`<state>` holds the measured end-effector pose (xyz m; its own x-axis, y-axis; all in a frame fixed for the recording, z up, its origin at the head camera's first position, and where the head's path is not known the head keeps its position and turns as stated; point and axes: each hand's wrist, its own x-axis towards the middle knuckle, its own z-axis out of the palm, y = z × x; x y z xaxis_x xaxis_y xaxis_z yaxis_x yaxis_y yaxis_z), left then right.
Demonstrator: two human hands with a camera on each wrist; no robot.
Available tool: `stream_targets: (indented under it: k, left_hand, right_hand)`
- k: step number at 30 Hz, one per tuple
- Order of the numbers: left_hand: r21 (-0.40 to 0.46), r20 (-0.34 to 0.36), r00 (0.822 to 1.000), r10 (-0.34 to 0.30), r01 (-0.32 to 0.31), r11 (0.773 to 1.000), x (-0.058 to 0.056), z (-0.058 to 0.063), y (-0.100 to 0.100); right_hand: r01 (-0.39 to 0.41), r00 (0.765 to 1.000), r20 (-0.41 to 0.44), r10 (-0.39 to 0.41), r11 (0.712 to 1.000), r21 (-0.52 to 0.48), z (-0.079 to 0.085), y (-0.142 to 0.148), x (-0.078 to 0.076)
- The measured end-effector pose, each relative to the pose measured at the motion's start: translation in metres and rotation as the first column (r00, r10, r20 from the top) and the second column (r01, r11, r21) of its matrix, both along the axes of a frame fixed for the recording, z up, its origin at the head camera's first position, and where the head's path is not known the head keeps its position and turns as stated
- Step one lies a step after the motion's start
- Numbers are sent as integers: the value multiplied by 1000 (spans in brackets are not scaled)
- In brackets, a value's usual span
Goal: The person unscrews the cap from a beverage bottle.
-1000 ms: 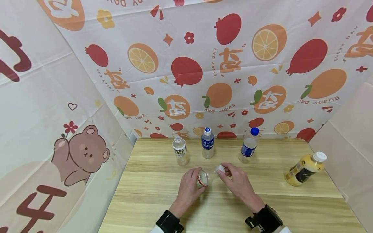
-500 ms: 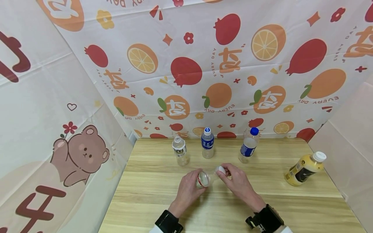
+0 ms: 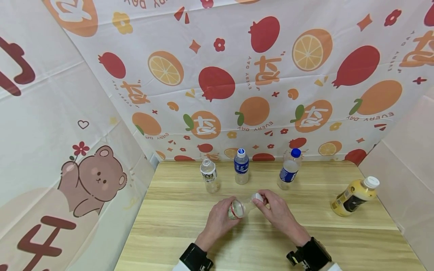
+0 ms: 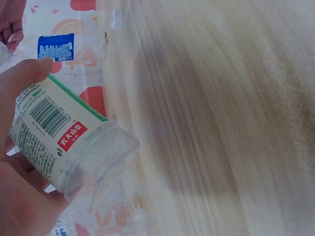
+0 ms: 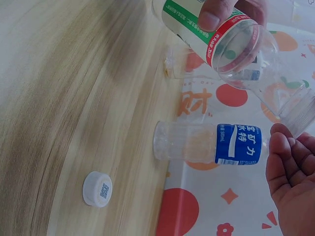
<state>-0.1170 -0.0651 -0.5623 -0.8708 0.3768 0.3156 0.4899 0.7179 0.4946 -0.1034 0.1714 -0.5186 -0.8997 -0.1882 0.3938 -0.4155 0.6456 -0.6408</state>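
Note:
My left hand (image 3: 218, 218) grips a clear plastic bottle (image 3: 238, 209) around its body. The bottle lies tilted with its neck toward my right hand (image 3: 276, 210). A white-and-green label (image 4: 51, 128) with a barcode and a red edge wraps it, and its clear base shows in the left wrist view. At the neck end, the fingertips of my right hand pinch the whitish ridged cap (image 5: 301, 113), partly cut off at the frame edge in the right wrist view. A separate white cap (image 5: 97, 189) with a printed square code rests on the wooden table.
Along the back of the table (image 3: 176, 226) stand an uncapped clear bottle (image 3: 210, 176), a blue-labelled bottle (image 3: 242, 166) and a blue-capped bottle (image 3: 289, 169). A yellow bottle (image 3: 354, 197) with a white cap is at the right. A fruit-print cloth (image 3: 217, 82) hangs behind.
The bottle between my hands has shifted very slightly down and to the right. Both hands keep their hold, and the standing bottles are where they were.

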Motion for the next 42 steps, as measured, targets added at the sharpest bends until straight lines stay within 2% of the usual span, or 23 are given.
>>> stream_targets:
  k: [5,14,19,37,42]
  left_hand:
    - [17,29,999,-13,12,1000,0,0,0]
    - [44,94,995,-33,29,999,-2,2,1]
    - [52,109,993,-39,33,998,-2,3,1]
    - [52,62,998,-30,27,998,-4,1,1]
    - [53,70,997,-27,23,998,-2,2,1]
  right_hand:
    - [-15,1000,-4,15,1000,6,0,1,0]
    - [-54,996,-75,56,998,26,1,4,-2]
    - [-63,996,-63,65,998,32,2,5,-1]
    - [-125,990,-65,127,991,42,2,8,0]
    - [-142,986,-75,147,988,61,0,9,0]
